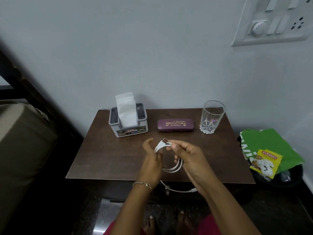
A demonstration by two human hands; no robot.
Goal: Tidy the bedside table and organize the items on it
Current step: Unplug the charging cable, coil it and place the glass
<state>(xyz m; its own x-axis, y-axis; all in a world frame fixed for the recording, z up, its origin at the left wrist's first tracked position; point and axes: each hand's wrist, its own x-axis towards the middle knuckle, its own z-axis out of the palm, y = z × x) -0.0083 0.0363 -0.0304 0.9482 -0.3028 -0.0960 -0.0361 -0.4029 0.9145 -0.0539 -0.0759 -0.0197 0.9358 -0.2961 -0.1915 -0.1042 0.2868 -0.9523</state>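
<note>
Over the tabletop [105, 158], the left hand [150, 160] grips the half-coiled white cable [172, 168] and the right hand [188, 155] fingers pinch it near the plug [165, 141]; winding the dangling tail in even loops should keep it neat.

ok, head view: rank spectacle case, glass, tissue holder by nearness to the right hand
From the right hand, which pinches the white cable:
1. spectacle case, just beyond it, table centre
2. glass, back right corner
3. tissue holder, back left corner

switch panel [271, 22]: cut by upper-right edge | cable [172, 169]: partly behind right hand [189, 155] | bin [295, 181]: mostly under green bag [264, 143]
</note>
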